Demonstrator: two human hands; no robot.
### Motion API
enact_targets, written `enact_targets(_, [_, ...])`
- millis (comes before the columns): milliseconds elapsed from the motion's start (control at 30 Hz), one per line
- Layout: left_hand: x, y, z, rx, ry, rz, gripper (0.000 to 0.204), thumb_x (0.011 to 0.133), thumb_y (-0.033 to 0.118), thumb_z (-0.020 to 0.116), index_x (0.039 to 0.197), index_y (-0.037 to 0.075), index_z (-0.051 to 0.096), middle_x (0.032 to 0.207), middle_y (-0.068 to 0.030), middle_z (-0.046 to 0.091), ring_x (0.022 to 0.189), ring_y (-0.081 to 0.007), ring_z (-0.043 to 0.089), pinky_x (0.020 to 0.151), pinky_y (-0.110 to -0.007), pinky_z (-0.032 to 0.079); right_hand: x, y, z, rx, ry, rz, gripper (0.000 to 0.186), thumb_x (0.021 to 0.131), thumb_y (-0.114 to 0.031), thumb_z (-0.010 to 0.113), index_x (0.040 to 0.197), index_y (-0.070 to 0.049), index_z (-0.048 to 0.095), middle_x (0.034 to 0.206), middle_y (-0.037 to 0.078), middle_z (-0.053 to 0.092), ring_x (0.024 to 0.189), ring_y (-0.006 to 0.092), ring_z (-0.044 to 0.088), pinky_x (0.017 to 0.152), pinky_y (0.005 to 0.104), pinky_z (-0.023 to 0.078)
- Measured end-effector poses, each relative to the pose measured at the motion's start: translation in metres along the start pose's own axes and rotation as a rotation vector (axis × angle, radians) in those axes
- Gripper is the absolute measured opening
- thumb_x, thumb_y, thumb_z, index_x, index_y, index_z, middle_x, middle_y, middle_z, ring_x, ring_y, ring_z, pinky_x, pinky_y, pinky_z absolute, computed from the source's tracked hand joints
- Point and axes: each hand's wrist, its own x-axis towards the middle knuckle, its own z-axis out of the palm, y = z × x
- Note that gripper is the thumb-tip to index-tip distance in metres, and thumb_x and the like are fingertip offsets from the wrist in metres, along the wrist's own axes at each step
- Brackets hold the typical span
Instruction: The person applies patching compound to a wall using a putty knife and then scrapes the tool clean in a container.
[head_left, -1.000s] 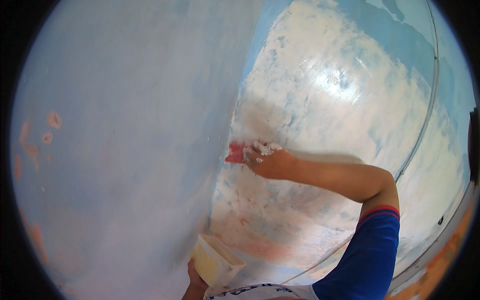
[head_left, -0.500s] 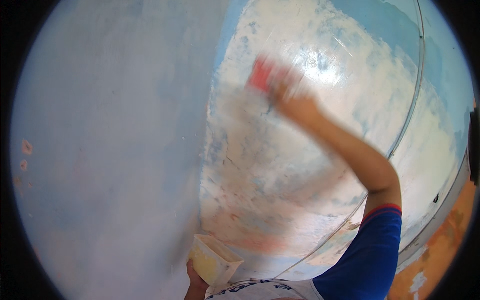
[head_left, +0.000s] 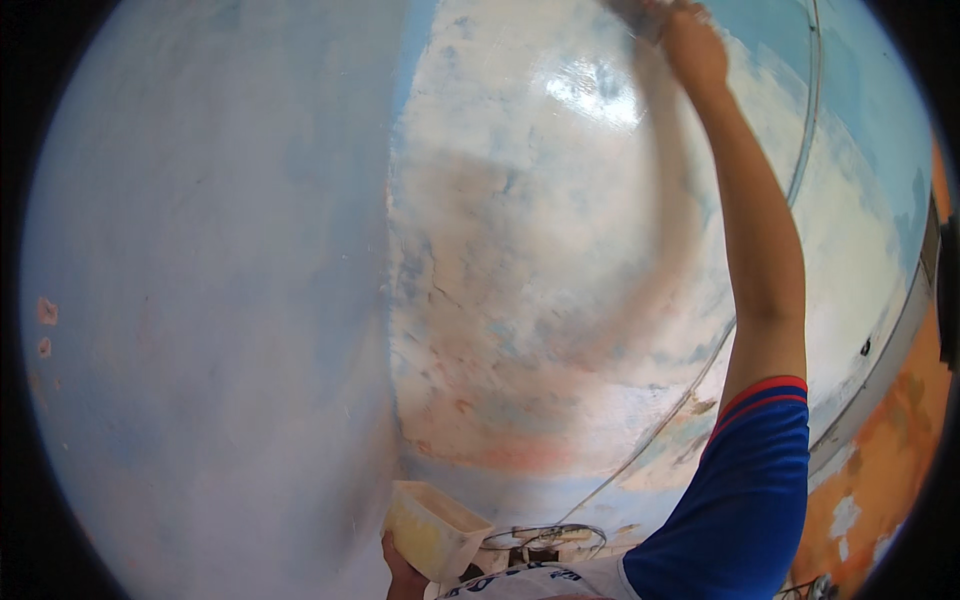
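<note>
My right hand (head_left: 692, 48) is raised high near the top of the white-patched wall (head_left: 520, 240), closed on a red scraper (head_left: 662, 16), which is blurred and mostly hidden by the hand; its shadow falls down the wall. At the lower middle, my left hand (head_left: 398, 560) grips a pale, yellow-smeared rectangular plastic container (head_left: 432, 530), held below the corner where the plain blue-grey wall (head_left: 210, 260) meets the patched one.
A thin cable or conduit (head_left: 800, 160) runs down the patched wall on the right. A coiled wire (head_left: 590, 535) with small dark items lies low behind the container. An orange wall with peeled patches (head_left: 880, 480) and a dark edge are at the far right.
My right hand has swept up and to the right with the red scraper, from beside the corner to the top edge. The container stays low; the view has shifted slightly, with coiled wire now showing.
</note>
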Motion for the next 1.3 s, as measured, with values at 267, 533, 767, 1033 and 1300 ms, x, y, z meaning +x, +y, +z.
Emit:
enact_targets(267, [-0.021, -0.010, -0.011, 0.049, -0.058, -0.046, 0.069, 0.098, 0.057, 0.033, 0.149, 0.011, 0.042, 0.144, -0.0159, 0.052, 0.129, -0.0380, 0.054, 0.106, -0.057, 0.045, -0.321, -0.197, -0.032, 0.711, -0.509, -0.578, 0.045, 0.098, -0.012, 0.050, 0.141, -0.002, 0.053, 0.139, 0.019, 0.059, 0.111, 0.0374, 0.064, 0.089, 0.0453, 0.058])
enact_targets(533, [-0.040, -0.014, -0.010, -0.020, 0.069, -0.131, 0.068, 0.099, 0.057, 0.033, 0.148, 0.011, 0.043, 0.143, -0.0144, 0.053, 0.129, -0.0371, 0.053, 0.107, -0.055, 0.045, -0.074, -0.022, -0.078, -0.061, -0.009, 0.084, 0.031, 0.100, -0.025, 0.051, 0.128, -0.015, 0.059, 0.101, 0.010, 0.068, 0.101, 0.0299, 0.069, 0.076, 0.0461, 0.055])
enact_targets(767, [-0.058, -0.005, 0.000, 0.052, 0.127, -0.025, 0.070, 0.097, 0.059, 0.036, 0.147, 0.011, 0.043, 0.139, -0.0157, 0.055, 0.125, -0.0373, 0.056, 0.104, -0.056, 0.047, -0.206, -0.054, -0.004, -0.033, -0.354, -0.082, 0.043, 0.100, -0.023, 0.049, 0.138, -0.002, 0.049, 0.139, 0.025, 0.054, 0.122, 0.0389, 0.058, 0.095, 0.0492, 0.052])
enact_targets(1033, [-0.062, -0.007, -0.002, 0.070, 0.064, -0.086, 0.072, 0.097, 0.059, 0.036, 0.149, 0.010, 0.040, 0.143, -0.0165, 0.053, 0.127, -0.0394, 0.054, 0.105, -0.057, 0.046, -0.355, -0.157, -0.072, 0.381, -0.619, -0.414, 0.047, 0.097, -0.015, 0.053, 0.143, -0.005, 0.051, 0.146, 0.016, 0.052, 0.133, 0.0348, 0.050, 0.101, 0.0504, 0.050])
enact_targets(1300, [-0.063, -0.006, -0.008, 0.071, 0.048, -0.099, 0.071, 0.097, 0.058, 0.035, 0.149, 0.010, 0.041, 0.143, -0.0173, 0.053, 0.127, -0.0399, 0.055, 0.105, -0.057, 0.047, -0.060, 0.041, -0.085, -0.169, 0.005, 0.326, 0.026, 0.096, -0.014, 0.051, 0.114, -0.010, 0.068, 0.112, 0.015, 0.065, 0.111, 0.0348, 0.062, 0.085, 0.0482, 0.054])
